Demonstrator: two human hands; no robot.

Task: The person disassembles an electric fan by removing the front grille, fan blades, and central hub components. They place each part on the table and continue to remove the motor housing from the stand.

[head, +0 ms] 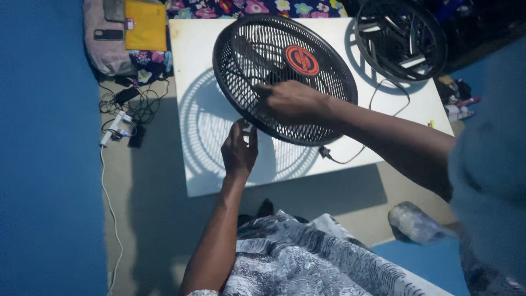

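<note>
A round black wire-mesh fan grille (285, 77) with a red centre badge is held tilted above a white rectangular board (208, 164). The right hand (290, 101) grips its front mesh, fingers curled; the left hand (239, 149) pinches the lower rim

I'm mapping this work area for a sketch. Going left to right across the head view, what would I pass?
Blue wall → tangle of cables and chargers → left hand → black fan grille with the right hand on it → second fan grille → small clutter beside the white board's right edge.
</note>
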